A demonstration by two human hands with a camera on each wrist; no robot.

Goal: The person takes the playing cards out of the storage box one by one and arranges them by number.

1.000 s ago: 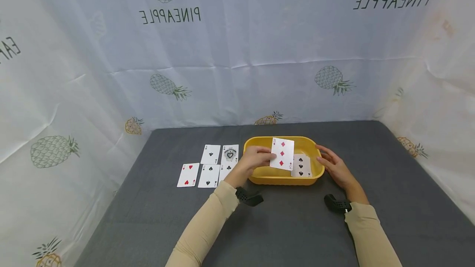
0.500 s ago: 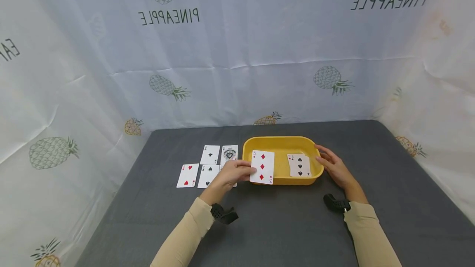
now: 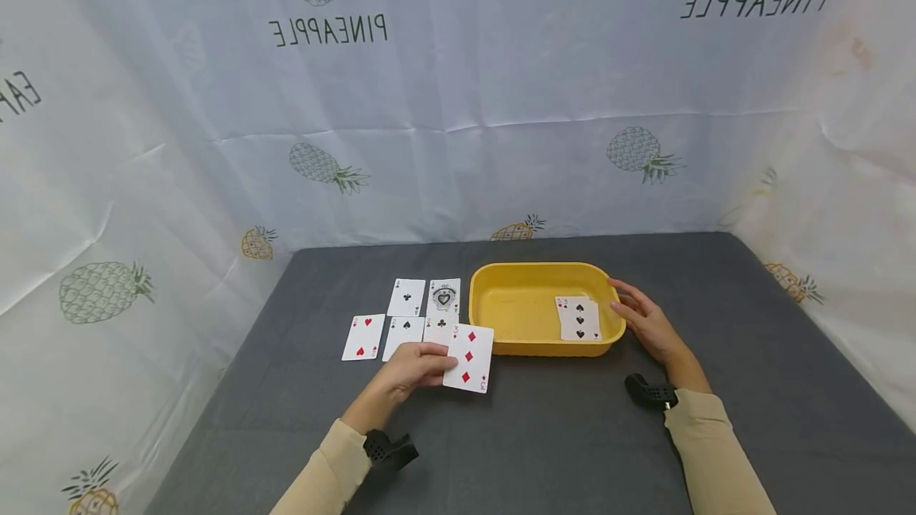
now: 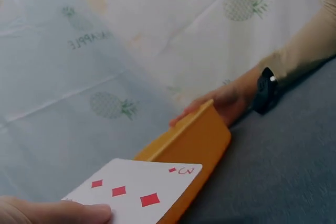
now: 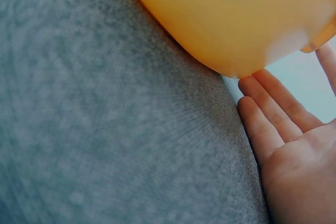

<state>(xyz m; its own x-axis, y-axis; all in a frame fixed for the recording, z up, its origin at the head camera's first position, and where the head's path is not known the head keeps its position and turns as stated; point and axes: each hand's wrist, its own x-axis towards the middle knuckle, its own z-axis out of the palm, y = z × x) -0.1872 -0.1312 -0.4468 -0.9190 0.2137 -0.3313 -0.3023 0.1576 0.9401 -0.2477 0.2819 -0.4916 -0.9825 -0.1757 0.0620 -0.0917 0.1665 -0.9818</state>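
My left hand (image 3: 411, 368) pinches a three of diamonds playing card (image 3: 469, 358) by its left edge, with the thumb on its face. The card is tilted and overlaps the tub's front left corner in the head view. My right hand (image 3: 647, 328) is at the right end of a yellow plastic tub (image 3: 529, 348); in the right wrist view its fairly straight fingers (image 5: 278, 108) touch the tub's outer wall. Inside the tub, at the right, lies a small overlapping stack of cards with a three of spades (image 3: 581, 319) uppermost.
Left of the tub, cards lie face up in two rows: an ace of clubs (image 3: 406, 298) and an ornate ace (image 3: 444, 298) behind, a two of hearts (image 3: 362, 338), a two of spades (image 3: 403, 331) and a partly covered two of clubs (image 3: 438, 328) in front. A pineapple-print curtain (image 3: 458, 181) surrounds the dark table.
My left hand has carried the three of diamonds from over the tub leftward and toward me, to in front of the laid-out cards. The right hand and the tub have stayed put.
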